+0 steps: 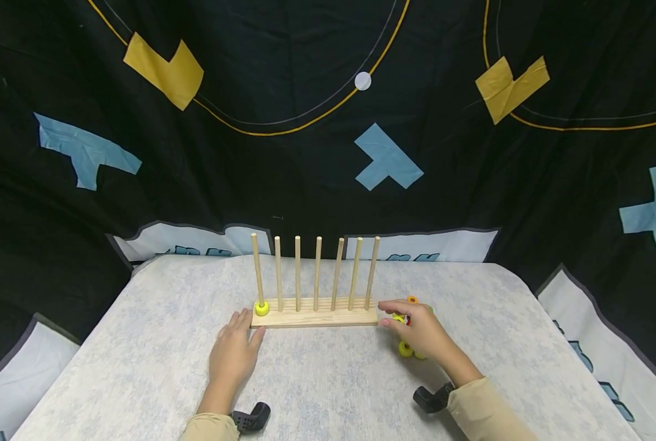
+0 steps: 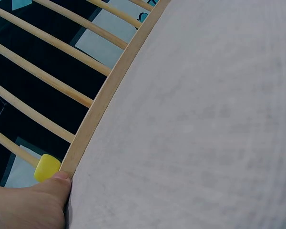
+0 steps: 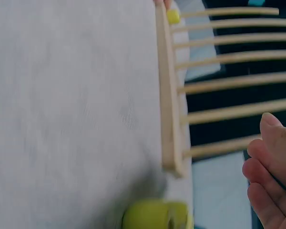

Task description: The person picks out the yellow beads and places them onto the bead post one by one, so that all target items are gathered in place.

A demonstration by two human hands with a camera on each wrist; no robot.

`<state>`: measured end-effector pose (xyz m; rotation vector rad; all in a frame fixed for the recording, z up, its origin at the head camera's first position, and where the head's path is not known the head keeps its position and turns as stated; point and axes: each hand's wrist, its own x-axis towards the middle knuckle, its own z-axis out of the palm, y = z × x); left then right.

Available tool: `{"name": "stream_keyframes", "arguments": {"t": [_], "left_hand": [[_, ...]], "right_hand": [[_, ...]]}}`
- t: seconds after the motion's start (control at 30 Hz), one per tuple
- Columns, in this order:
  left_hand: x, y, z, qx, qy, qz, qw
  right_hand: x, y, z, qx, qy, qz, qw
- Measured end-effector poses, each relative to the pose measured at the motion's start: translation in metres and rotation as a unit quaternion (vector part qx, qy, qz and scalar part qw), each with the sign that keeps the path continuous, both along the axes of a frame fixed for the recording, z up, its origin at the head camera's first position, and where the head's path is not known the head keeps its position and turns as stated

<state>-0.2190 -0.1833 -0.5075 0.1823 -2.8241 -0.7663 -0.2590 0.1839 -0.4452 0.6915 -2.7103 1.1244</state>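
Note:
A wooden stand [image 1: 316, 317] with a row of several upright pegs lies across the middle of the table. One yellow bead [image 1: 262, 308] sits at the foot of its leftmost peg. My left hand [image 1: 234, 350] rests against the stand's left end, thumb at the front edge beside that bead. Near the stand's right end is my right hand [image 1: 418, 331], thumb and fingers apart with nothing seen between them. In the right wrist view its fingers [image 3: 263, 177] are loosely bent. Yellow beads [image 1: 405, 349] lie under and around it, along with an orange bead [image 1: 413, 299], partly hidden by the hand.
The table [image 1: 328, 386] has a pale mottled cover. Behind it hangs a black cloth [image 1: 283, 184] with blue and yellow shapes. A dark wrist device [image 1: 252, 418] is on the left wrist and another [image 1: 433, 399] on the right.

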Motion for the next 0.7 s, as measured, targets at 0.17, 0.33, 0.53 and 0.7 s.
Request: {"name": "stream_keyframes", "arguments": {"t": [0.17,0.33,0.53,0.7], "left_hand": [[0.0,0.0,0.0,-0.003,0.002,0.002,1.0],[0.001,0.0,0.0,-0.004,0.005,0.002,1.0],[0.0,0.0,-0.001,-0.004,0.003,0.003,1.0],[0.0,0.0,-0.001,-0.003,0.002,0.003,1.0]], "right_hand": [[-0.013,0.015,-0.008,0.004,-0.027,-0.03,0.9992],[-0.026,0.026,-0.014,0.035,-0.042,-0.051,0.9972],[-0.038,0.031,-0.019,0.072,-0.063,-0.066,0.9932],[-0.042,0.031,-0.021,0.094,-0.079,-0.068,0.9902]]}}
